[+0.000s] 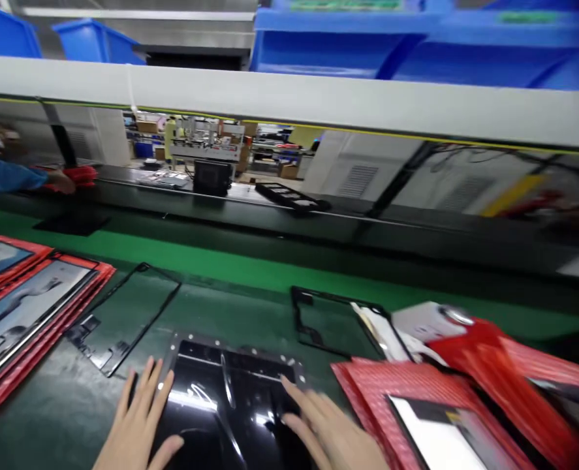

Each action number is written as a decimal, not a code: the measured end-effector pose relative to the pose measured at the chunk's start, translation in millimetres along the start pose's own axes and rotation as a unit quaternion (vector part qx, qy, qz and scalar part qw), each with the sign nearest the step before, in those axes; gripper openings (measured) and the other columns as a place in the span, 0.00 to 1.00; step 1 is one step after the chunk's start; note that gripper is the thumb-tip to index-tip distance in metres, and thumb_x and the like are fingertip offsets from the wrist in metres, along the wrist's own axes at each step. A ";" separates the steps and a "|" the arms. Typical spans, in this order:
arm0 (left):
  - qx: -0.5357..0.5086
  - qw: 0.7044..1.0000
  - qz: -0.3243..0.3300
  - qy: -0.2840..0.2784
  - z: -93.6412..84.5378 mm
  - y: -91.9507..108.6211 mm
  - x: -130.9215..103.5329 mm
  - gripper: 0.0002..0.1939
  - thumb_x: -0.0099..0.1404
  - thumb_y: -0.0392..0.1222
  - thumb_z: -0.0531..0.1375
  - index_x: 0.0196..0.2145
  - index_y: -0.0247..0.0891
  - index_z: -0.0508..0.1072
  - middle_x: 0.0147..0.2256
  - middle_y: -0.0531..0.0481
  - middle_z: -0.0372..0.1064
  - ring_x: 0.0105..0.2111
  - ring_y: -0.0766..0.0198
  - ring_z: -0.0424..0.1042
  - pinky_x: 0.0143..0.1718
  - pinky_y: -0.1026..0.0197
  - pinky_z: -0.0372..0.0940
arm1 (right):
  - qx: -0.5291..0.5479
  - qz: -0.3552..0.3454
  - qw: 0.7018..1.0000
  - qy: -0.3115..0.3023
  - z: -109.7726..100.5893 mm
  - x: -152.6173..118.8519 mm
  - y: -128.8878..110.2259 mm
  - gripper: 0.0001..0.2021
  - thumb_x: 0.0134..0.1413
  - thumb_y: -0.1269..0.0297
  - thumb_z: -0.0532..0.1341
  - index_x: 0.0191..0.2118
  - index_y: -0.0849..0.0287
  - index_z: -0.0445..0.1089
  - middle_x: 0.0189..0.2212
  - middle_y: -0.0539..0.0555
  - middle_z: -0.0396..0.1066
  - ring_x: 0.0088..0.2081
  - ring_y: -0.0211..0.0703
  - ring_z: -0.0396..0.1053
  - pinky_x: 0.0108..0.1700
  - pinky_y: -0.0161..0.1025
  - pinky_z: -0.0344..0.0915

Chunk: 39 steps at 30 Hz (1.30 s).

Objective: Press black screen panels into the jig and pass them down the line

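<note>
A glossy black flat panel [205, 378], with a grey edge dotted with small round marks, lies in front of me on the green mat. My left hand [140, 418] rests along its left edge with the fingers spread and the thumb over the panel. On the opposite side my right hand [328, 427] is at the panel's right edge, fingers stretched out and slightly blurred. A thin black frame [137, 346] lies to the left beyond my left hand. Another black frame [296, 316] is to the right, partly under white pieces.
Screens on red bubble-wrap sleeves [49, 287] are stacked at the left. More red bubble wrap [416, 378] and a white-lit screen [438, 437] crowd the right. A shelf [289, 94] with blue bins [318, 46] spans overhead. At far left a co-worker's hand [61, 181] reaches to red wrap.
</note>
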<state>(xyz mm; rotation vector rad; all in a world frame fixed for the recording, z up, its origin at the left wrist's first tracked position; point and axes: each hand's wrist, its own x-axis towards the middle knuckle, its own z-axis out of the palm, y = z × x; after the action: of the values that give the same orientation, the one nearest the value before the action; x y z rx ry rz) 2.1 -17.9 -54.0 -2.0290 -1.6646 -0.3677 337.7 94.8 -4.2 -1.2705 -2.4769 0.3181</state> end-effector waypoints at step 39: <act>-0.624 0.702 -0.336 0.070 49.0 -68.0 286.6 0.17 0.69 0.49 0.58 0.50 0.35 0.68 0.42 0.47 0.71 0.36 0.63 0.73 0.38 0.56 0.71 | 0.103 0.186 0.918 0.333 -113.8 -71.4 14.6 0.16 0.62 0.54 0.59 0.52 0.52 0.71 0.53 0.57 0.70 0.55 0.52 0.68 0.56 0.45 0.67</act>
<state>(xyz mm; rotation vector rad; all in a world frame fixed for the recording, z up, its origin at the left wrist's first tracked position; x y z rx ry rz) -5.1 257.9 60.3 -1.7974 -2.2571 -2.3814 432.3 49.9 81.3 -1.4514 -1.5903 0.1833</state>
